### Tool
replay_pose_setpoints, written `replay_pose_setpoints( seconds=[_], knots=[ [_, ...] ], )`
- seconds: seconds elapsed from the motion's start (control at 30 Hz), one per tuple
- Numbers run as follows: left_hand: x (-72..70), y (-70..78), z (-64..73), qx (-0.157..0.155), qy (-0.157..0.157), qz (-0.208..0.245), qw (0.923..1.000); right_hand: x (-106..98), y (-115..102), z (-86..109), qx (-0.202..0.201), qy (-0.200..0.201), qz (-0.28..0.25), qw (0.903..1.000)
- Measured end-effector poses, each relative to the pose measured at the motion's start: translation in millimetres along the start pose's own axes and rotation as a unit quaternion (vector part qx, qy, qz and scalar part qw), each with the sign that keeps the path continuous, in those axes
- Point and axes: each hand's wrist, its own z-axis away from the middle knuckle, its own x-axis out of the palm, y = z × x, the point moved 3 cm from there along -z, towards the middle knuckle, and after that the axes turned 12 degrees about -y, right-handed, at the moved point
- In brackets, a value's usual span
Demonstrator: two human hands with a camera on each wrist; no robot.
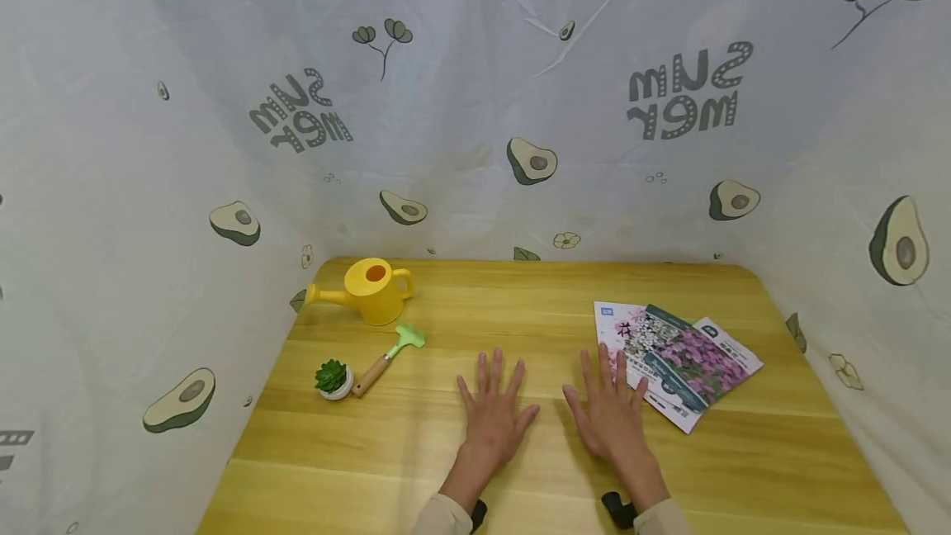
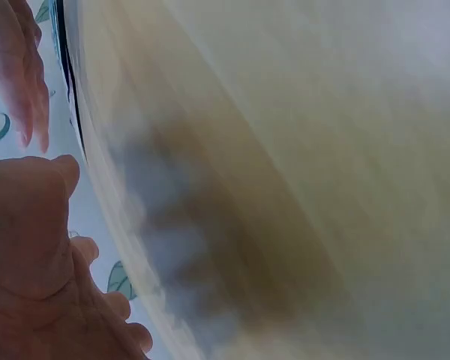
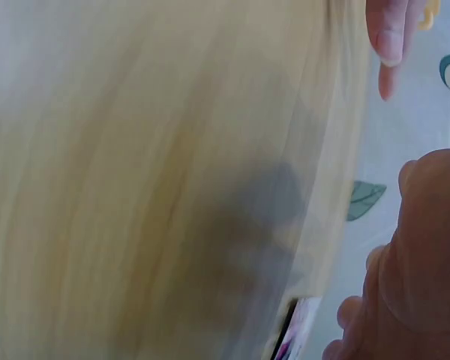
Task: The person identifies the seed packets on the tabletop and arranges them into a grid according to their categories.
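Observation:
Both hands are held over the wooden table with fingers spread and nothing in them. My left hand [image 1: 490, 428] is just left of the middle in the head view; my right hand [image 1: 612, 423] is to its right, thumbs toward each other. In the left wrist view, a shadow of fingers falls on the wood beside the left hand [image 2: 30, 240]. Nearest the right hand are overlapping flat packets with flower pictures [image 1: 698, 357]; its fingertips overlap their left edge in the head view. A corner of one packet [image 3: 298, 330] shows in the right wrist view.
At the back left stands a yellow watering can [image 1: 377, 300]. In front of it lies a small green-headed hand rake [image 1: 406, 337] with a wooden handle, beside a potted succulent [image 1: 333, 378]. A white avocado-print cloth [image 1: 461, 106] surrounds the table's [image 1: 505, 295] back and sides.

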Motion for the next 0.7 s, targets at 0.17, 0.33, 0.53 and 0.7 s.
replay_pose_setpoints(
  seconds=[0.17, 0.33, 0.53, 0.7],
  knots=[
    [5.5, 9.5, -3.5, 0.018, -0.006, -0.004, 0.9998, -5.1, 14.5, -1.6, 0.000, 0.010, -0.005, 0.9999],
    [10.9, 23.7, -6.6, 0.030, -0.032, -0.050, 0.9978, -11.9, 26.4, 1.1, 0.014, -0.005, -0.011, 0.9998],
    [22.3, 46.4, -11.2, 0.066, -0.045, -0.098, 0.9920, -15.9, 42.4, 2.4, 0.037, -0.035, -0.011, 0.9986],
    [27.1, 66.3, -16.6, 0.099, -0.052, -0.130, 0.9851, -20.4, 49.2, -0.3, 0.045, -0.067, -0.014, 0.9966]
  ],
)
